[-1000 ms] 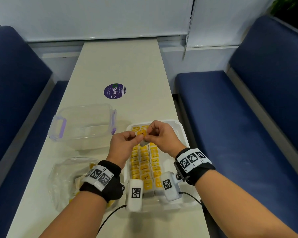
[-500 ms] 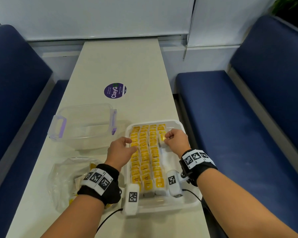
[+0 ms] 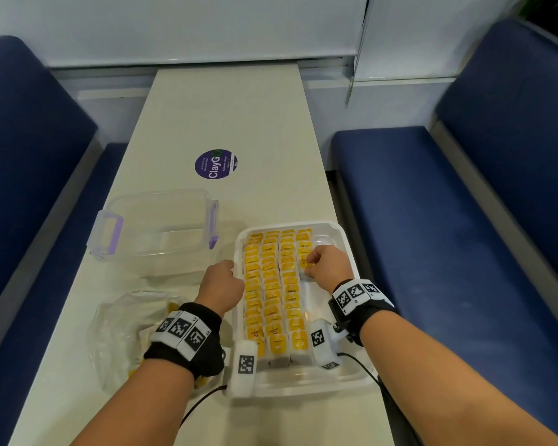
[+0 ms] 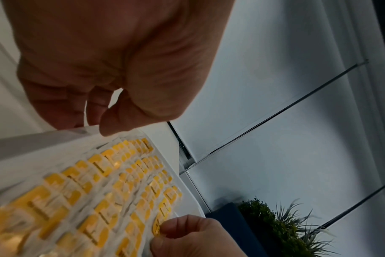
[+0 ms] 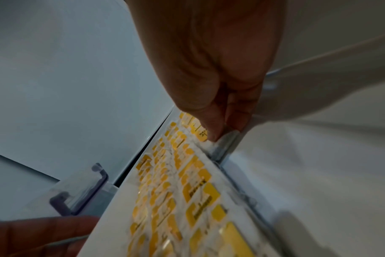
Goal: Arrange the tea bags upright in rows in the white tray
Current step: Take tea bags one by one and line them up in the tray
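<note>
Nearest, by the counter's [image 3: 226, 117] left edge, lies a crumpled clear bag [image 3: 123, 329] holding a few yellow sachets. Beside it, by the right edge, the white tray [image 3: 348, 239] carries rows of upright yellow tea bags [image 3: 271, 284]. The left hand [image 3: 221, 286], fingers curled, grips the tray's left rim. The right hand [image 3: 327, 263] pinches one tea bag [image 3: 304, 262] in the rightmost row. Farther left stands a clear container [image 3: 155, 226], then a purple sticker [image 3: 216, 164].
</note>
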Tool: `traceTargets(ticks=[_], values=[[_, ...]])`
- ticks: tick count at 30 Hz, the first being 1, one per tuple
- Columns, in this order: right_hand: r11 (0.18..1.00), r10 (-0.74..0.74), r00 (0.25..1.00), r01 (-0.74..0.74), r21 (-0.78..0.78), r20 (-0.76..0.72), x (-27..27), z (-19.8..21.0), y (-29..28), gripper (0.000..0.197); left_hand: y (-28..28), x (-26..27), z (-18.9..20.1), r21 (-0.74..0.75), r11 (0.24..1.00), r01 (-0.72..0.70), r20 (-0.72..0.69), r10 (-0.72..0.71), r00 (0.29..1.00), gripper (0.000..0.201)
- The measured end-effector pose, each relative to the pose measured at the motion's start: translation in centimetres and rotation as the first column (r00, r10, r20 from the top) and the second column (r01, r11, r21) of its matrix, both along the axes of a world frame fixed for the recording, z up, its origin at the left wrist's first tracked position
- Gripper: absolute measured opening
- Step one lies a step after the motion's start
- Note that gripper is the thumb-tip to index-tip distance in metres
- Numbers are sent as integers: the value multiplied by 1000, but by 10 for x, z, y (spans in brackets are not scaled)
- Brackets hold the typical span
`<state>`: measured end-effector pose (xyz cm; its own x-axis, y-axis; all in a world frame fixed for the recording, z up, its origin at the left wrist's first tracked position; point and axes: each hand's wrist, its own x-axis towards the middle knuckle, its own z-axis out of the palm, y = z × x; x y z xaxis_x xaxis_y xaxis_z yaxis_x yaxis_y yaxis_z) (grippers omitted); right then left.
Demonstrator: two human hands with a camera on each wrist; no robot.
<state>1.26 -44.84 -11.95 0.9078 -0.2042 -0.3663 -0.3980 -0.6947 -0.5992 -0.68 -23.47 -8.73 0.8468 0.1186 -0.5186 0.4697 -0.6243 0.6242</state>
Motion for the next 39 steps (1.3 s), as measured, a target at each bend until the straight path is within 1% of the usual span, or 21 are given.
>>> traceTargets(ticks=[6, 10, 16, 20, 22, 24, 26, 27, 29, 30, 32, 34, 36, 38, 39], values=[[999, -34, 999, 34, -2, 10, -1, 1, 0, 16, 1, -2, 2, -13, 1000, -14, 0, 14, 1000, 61], [999, -21, 1000, 21, -28, -12, -1, 3, 2, 19, 1, -6, 6, -69, 997, -44, 5, 44, 999, 61], [998, -18, 1000, 18, -64, 4, -1, 7, 7, 23, 8, -17, 15, -131, 988, -79, 58, 87, 994, 61], [994, -6, 1000, 6, -112, 3, -2, 7, 9, 21, 19, -25, 24, -145, 984, -105, 124, 123, 985, 53], [990, -17, 999, 20, -136, 27, -2, 9, 13, 20, 31, -31, 31, -135, 984, -115, 167, 137, 976, 46], [988, -20, 996, 33, -149, 86, -2, 12, 22, 22, 46, -35, 38, -99, 985, -143, 221, 162, 962, 38], [992, 26, 986, -5, -128, 164, -2, 20, 40, 25, 67, -39, 45, -4, 978, -207, 266, 201, 943, 35], [993, 78, 975, -57, -106, 207, -3, 26, 53, 26, 79, -40, 48, 87, 965, -246, 273, 214, 938, 37], [972, 234, 931, -226, -60, 282, -5, 43, 83, 24, 103, -45, 55, 309, 901, -304, 241, 235, 942, 47], [943, 327, 895, -330, -43, 302, -8, 53, 101, 23, 114, -50, 57, 375, 867, -327, 213, 263, 941, 53], [842, 512, 808, -539, 14, 292, -19, 72, 137, 22, 134, -62, 58, 408, 839, -360, 140, 332, 933, 68], [697, 685, 684, -715, 47, 252, -34, 82, 170, 24, 149, -77, 49, 345, 860, -375, 24, 391, 920, 84], [565, 814, 556, -825, -4, 168, -46, 81, 198, 25, 159, -90, 33, 208, 884, -418, -88, 443, 892, 98], [457, 889, 458, -884, -93, 15, -55, 73, 219, 32, 161, -101, 20, 61, 859, -509, -180, 511, 841, 96], [411, 905, 420, -903, -125, -62, -58, 69, 226, 39, 161, -105, 16, -3, 833, -553, -222, 539, 813, 91]])
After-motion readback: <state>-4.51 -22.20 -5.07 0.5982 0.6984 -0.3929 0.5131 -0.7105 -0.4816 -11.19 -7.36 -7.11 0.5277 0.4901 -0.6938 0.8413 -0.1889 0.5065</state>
